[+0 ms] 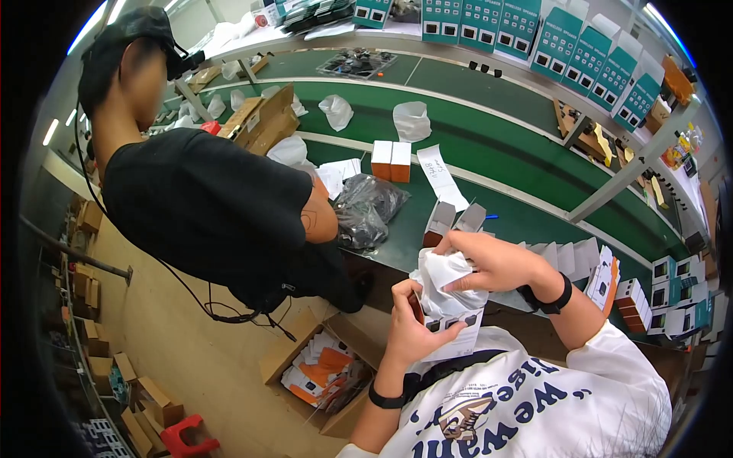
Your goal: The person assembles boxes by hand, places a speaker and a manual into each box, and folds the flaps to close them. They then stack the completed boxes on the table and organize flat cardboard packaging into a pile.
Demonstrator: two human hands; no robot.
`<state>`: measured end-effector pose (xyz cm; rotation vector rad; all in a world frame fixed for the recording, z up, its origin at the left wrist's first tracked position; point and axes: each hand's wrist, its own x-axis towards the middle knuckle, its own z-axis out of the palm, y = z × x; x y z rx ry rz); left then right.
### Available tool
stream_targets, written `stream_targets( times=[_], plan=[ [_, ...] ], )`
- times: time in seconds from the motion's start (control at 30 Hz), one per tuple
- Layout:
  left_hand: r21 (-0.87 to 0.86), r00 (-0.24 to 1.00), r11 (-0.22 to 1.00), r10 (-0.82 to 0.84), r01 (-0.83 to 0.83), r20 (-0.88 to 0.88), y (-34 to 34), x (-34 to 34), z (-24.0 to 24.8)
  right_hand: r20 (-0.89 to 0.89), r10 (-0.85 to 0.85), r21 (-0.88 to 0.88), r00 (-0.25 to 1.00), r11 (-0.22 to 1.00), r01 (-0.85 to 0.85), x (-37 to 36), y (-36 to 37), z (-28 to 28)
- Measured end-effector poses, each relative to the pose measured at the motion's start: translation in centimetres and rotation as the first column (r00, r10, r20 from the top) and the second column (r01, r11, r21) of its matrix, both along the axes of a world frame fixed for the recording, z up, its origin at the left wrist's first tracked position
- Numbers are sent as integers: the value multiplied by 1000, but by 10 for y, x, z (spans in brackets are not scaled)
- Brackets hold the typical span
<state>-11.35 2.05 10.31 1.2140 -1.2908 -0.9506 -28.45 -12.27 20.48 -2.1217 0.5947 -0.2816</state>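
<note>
Close to my body, my left hand (416,324) grips a small white and orange carton (458,336) by its side, thumb across the printed front. From above, my right hand (489,263) closes on a crumpled white wrapped bundle (444,278) at the carton's top. Part of the bundle sits in the carton's mouth; what is inside the wrapping is hidden. Just beyond my hands, small cartons with raised flaps (456,220) stand on the green bench (527,214).
A person in black (206,198) stands at my left. On the bench lie a grey plastic bag (370,202), two small boxes (391,160) and a paper strip (443,177). Teal boxes (519,30) line the shelf. A cardboard box of flat cartons (324,366) sits on the floor.
</note>
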Motion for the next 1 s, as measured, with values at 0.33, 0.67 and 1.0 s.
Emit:
stream_targets(
  times=[0.33,0.67,1.0],
  plan=[
    [-65,990,996,50,-59,-133,8,3,-13,-15,149,-206,989,967,-149,-6,28,-16],
    [-88,999,996,7,-11,-43,7,-2,-12,-138,227,-261,964,931,-257,-18,23,-14],
    [-116,998,991,-64,64,2,7,-6,-8,-263,283,-189,922,923,-337,-22,35,-5]
  ],
)
